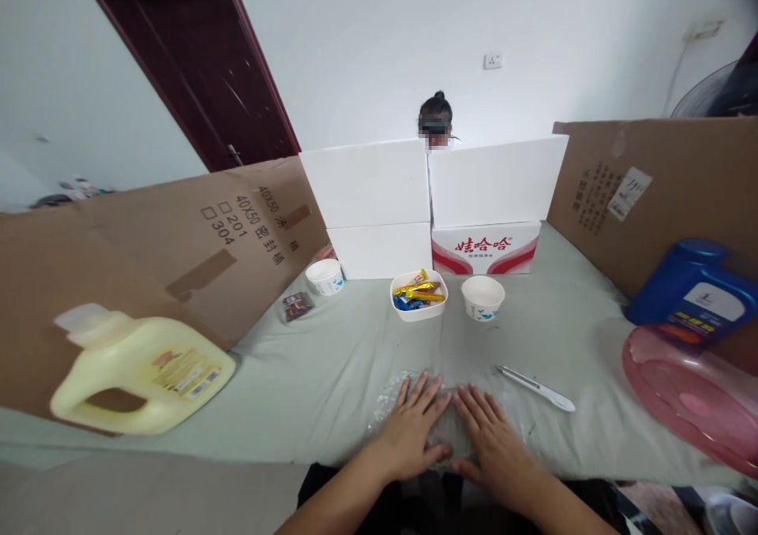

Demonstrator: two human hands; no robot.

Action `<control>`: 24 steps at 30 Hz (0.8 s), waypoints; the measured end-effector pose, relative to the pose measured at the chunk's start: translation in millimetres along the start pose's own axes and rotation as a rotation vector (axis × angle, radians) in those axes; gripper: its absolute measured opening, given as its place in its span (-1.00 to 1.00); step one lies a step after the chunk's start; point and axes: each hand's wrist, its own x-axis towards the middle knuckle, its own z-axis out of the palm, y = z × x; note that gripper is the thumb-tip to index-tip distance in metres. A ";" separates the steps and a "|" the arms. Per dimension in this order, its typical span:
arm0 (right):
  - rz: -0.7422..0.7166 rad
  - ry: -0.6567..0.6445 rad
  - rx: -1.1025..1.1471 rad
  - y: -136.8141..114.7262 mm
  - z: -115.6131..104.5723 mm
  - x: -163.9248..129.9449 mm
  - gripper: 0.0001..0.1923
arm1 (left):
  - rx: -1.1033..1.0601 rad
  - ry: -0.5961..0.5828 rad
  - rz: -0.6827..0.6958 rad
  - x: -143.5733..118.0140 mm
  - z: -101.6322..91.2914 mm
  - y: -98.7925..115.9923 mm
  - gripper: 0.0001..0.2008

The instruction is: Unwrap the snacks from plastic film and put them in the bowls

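Observation:
My left hand (pixel 413 427) and my right hand (pixel 491 436) lie flat, palms down, side by side on a clear crinkled plastic sheet (pixel 392 394) at the near edge of the cloth-covered table (pixel 332 369). Their fingers are spread and hold nothing. A white utility knife (pixel 536 387) lies just right of my right hand. Farther back stand a white square bowl of wrapped sweets (pixel 419 294), a white paper cup (pixel 482 297) to its right and another paper cup (pixel 325 275) to its left.
A yellow detergent jug (pixel 139 371) lies at the left, a blue jug (pixel 692 292) and a pink basin (pixel 692 397) at the right. Cardboard walls (pixel 178 259) flank the table; white foam boxes (pixel 432 203) close the back, with a person's head behind. A small dark packet (pixel 297 305) lies near the left cup.

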 end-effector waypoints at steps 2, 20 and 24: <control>0.045 -0.085 0.024 9.1 1.1 -11.5 -0.04 | 0.006 0.015 -0.032 -7.5 -1.8 -8.7 -0.14; 0.082 0.033 0.202 38.1 -31.1 -66.5 -0.68 | -0.145 0.224 0.078 -73.1 -20.5 -40.1 -0.87; 0.202 0.163 0.261 39.7 -31.1 -57.7 -0.69 | -0.203 0.304 0.021 -66.3 -22.5 -41.8 -0.84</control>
